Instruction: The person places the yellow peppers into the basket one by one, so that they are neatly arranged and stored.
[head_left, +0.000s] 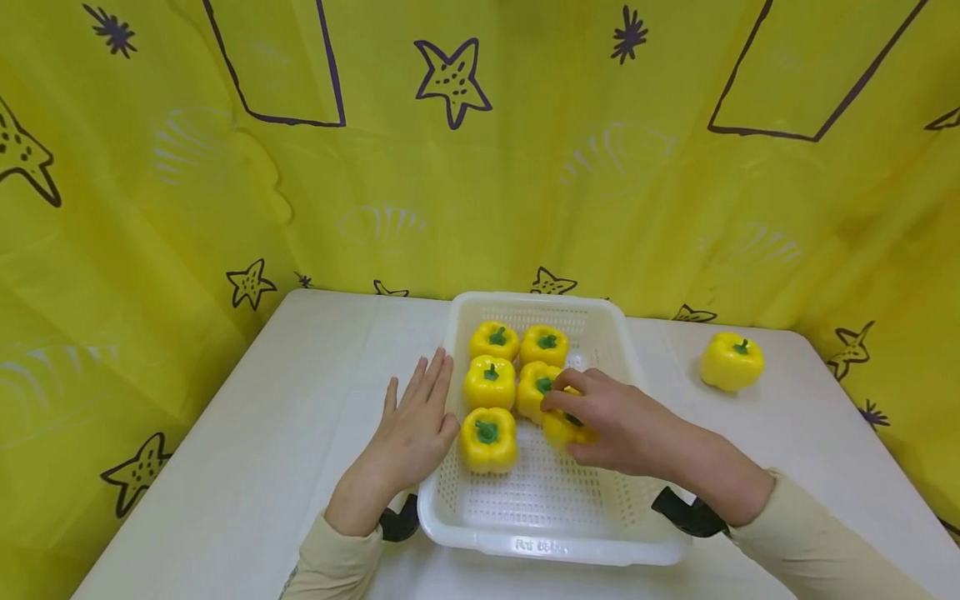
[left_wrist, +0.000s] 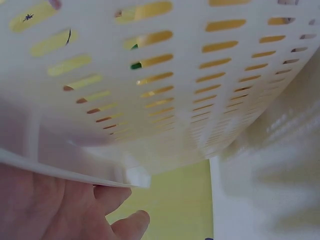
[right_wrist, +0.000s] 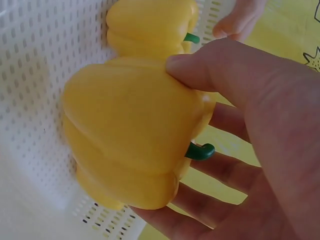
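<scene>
My right hand (head_left: 622, 421) grips a yellow bell pepper (right_wrist: 130, 130) with a green stem, thumb on one side and fingers on the other. It holds this pepper inside a white perforated basket (head_left: 555, 546), right of the front bell pepper (head_left: 488, 442) in the left column. Several other yellow bell peppers stand stem-up behind it, including a middle pepper (head_left: 490, 383) and a back pepper (head_left: 545, 346). Along the basket's left rim lies my left hand (head_left: 412, 425), fingers straight. In the left wrist view, its fingers (left_wrist: 120, 200) show beside the rim and slotted wall.
Another yellow bell pepper (head_left: 732, 362) stands on the white table (head_left: 300, 433) to the right of the basket. A yellow curtain (head_left: 510, 183) with drawn starfish hangs behind the table and along both sides. Dark straps (head_left: 690, 512) circle the wrists.
</scene>
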